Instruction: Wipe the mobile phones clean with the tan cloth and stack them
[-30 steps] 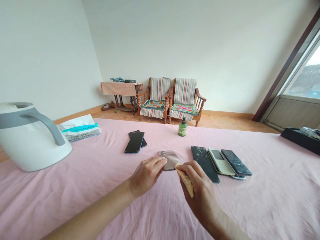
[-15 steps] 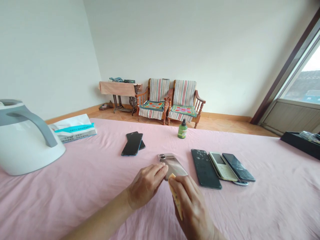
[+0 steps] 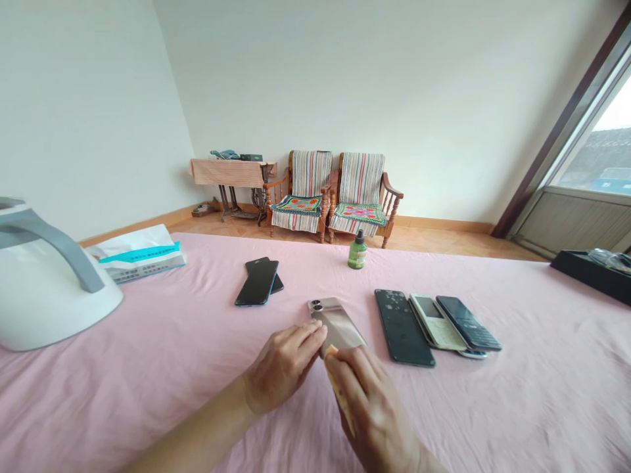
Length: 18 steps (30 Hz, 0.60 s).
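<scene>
Phone (image 3: pixel 341 322) partly covered; left hand (image 3: pixel 283 368) on its edge, grip unclear; right hand (image 3: pixel 373 397) clutching half-hidden yellow cloth (image 3: pixel 338 387).

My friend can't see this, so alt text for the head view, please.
The left hand touches a silvery phone on a pink cover; the right hand holds a yellow cloth at its near edge. Other phones lie either side, a green bottle beyond.

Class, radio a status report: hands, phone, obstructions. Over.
Left hand touching silver smartphone, back up, cameras showing. Right hand gripping yellow cloth at smartphone's near end. Black smartphone to the right, clear of both hands.
</scene>
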Each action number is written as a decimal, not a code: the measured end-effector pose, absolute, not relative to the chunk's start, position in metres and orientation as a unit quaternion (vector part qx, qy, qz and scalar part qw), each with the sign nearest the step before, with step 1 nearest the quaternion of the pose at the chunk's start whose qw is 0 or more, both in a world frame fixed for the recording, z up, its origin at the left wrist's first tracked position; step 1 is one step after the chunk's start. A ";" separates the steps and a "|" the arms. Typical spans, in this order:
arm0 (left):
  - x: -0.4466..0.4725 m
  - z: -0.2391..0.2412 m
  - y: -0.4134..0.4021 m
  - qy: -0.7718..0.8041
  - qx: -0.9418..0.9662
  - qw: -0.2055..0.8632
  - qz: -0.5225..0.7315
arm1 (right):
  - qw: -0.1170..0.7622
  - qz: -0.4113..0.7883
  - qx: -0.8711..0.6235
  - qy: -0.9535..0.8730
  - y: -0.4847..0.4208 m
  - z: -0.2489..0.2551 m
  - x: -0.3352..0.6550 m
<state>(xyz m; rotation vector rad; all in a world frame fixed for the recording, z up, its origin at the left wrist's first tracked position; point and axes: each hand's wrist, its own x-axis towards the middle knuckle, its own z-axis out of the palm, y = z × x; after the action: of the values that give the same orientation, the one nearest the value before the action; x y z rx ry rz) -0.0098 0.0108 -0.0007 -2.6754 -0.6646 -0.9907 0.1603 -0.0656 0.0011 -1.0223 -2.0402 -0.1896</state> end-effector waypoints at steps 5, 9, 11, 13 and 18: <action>-0.014 0.000 0.015 -0.230 -0.886 0.098 -0.390 | 0.470 -0.058 -0.476 -0.741 -0.063 -0.002 0.186; -0.017 0.006 0.013 -0.232 -0.867 0.051 -0.439 | 0.519 0.027 -0.527 -0.672 -0.057 -0.001 0.193; -0.018 0.007 0.011 -0.228 -0.863 0.006 -0.451 | 0.539 0.064 -0.506 -0.671 -0.056 0.000 0.190; -0.018 0.005 0.010 -0.231 -0.857 -0.049 -0.458 | 0.554 0.091 -0.474 -0.678 -0.057 0.002 0.186; -0.015 0.003 0.007 -0.247 -0.853 -0.121 -0.444 | 0.581 0.103 -0.443 -0.675 -0.057 0.004 0.183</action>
<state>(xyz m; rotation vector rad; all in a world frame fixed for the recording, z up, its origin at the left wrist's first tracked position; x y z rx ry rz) -0.0146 0.0066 0.0028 -2.9076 -0.8434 -1.5119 0.1832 -0.0572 0.0040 -1.0343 -1.5765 0.2403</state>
